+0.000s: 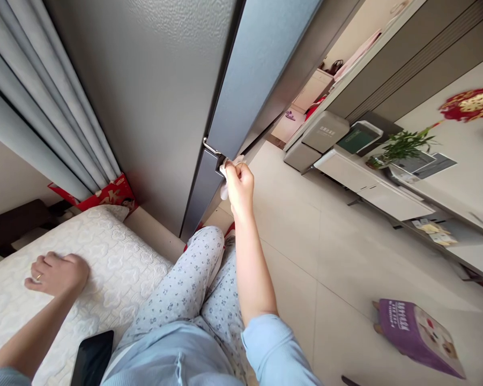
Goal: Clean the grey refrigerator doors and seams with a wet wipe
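Blue shirt (pixel 177 351) sits nearest; right hand (pixel 241 186) pinches a crumpled white tissue (pixel 224 192) right by the dark bracket (pixel 220 162) on the grey door (pixel 259 59); left hand (pixel 59 272) rests on quilted bedding (pixel 116 268), fingers loosely spread. Tissue probably light, limp, easily torn; best gripped bunched, mid-wad

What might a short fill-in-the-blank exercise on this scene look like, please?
The right hand holds a thin wipe coloured ____.
The left hand wears a gold-coloured ____.
The phone lies nearer the ____ hand.
The leafy plant is coloured ____.

Missing words: white; ring; left; green.
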The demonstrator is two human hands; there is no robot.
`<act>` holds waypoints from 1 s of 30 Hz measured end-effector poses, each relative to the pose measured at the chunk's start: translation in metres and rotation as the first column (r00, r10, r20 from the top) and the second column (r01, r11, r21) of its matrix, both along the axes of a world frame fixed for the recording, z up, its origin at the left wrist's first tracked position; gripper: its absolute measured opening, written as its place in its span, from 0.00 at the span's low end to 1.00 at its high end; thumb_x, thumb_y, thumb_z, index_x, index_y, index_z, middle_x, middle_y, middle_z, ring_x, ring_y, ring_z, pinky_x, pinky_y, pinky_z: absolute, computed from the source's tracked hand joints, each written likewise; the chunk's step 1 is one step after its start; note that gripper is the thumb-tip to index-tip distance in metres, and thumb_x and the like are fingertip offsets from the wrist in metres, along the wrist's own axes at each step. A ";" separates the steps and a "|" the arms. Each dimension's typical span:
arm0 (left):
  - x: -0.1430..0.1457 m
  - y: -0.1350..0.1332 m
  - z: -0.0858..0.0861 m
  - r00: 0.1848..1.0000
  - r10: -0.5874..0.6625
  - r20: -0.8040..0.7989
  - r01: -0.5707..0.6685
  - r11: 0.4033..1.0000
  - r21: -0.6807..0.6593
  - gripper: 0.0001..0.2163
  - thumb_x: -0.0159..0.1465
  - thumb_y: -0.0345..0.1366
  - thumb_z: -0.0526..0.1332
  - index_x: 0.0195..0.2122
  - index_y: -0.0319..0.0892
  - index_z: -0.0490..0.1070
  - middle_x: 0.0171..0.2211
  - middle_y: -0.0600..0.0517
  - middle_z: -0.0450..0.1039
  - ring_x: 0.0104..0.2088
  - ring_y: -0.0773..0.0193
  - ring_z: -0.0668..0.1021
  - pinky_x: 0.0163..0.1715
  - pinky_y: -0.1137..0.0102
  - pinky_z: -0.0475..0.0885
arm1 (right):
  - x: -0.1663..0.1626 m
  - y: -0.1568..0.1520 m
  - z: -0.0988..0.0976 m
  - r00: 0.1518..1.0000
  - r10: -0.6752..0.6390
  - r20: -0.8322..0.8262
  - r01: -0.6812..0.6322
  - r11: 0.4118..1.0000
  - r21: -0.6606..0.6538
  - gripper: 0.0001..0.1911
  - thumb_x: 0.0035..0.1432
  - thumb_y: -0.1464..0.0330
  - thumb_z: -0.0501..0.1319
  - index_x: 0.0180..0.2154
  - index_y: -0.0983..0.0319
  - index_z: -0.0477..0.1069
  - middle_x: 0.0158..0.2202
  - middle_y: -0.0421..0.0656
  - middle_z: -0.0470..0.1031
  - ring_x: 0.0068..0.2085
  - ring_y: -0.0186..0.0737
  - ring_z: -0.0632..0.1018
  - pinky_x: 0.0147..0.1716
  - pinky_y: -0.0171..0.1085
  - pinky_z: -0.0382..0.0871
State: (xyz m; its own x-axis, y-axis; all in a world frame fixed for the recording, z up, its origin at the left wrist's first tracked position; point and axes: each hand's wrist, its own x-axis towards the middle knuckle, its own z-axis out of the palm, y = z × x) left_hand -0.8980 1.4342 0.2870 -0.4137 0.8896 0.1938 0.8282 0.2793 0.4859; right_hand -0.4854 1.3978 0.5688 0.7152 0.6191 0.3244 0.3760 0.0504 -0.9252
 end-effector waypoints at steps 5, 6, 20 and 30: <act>0.001 0.001 -0.003 1.000 -0.002 -0.018 0.002 1.000 -0.016 0.27 0.71 0.41 0.43 0.63 0.28 0.64 0.64 0.28 0.61 0.69 0.41 0.61 0.67 0.38 0.52 | 0.002 0.006 0.001 0.996 -0.044 0.081 0.040 0.998 0.051 0.25 0.65 0.60 0.58 0.26 0.59 0.43 0.23 0.35 0.47 0.27 0.26 0.56 0.30 0.30 0.55; 0.001 0.001 -0.002 1.000 0.003 -0.022 -0.003 1.000 -0.029 0.27 0.71 0.41 0.43 0.63 0.28 0.64 0.65 0.29 0.61 0.69 0.42 0.61 0.67 0.38 0.51 | 0.006 0.008 0.002 0.993 -0.054 0.102 0.051 0.998 0.040 0.25 0.66 0.60 0.58 0.26 0.59 0.43 0.23 0.35 0.46 0.27 0.26 0.56 0.30 0.30 0.55; 0.006 0.000 0.011 1.000 0.020 -0.022 -0.022 0.996 -0.083 0.29 0.69 0.42 0.42 0.64 0.29 0.64 0.66 0.30 0.60 0.70 0.43 0.60 0.69 0.42 0.51 | 0.094 0.043 0.010 0.991 0.002 0.132 0.007 0.998 -0.070 0.26 0.67 0.60 0.60 0.24 0.58 0.47 0.22 0.35 0.43 0.25 0.27 0.53 0.25 0.32 0.60; 0.007 0.000 0.014 1.000 0.025 -0.009 -0.025 0.996 -0.083 0.29 0.69 0.42 0.44 0.64 0.28 0.64 0.66 0.29 0.60 0.70 0.41 0.60 0.68 0.38 0.51 | 0.172 0.080 0.012 0.988 -0.025 0.155 0.050 0.985 -0.164 0.26 0.64 0.60 0.65 0.23 0.59 0.52 0.24 0.37 0.50 0.32 0.32 0.66 0.36 0.38 0.73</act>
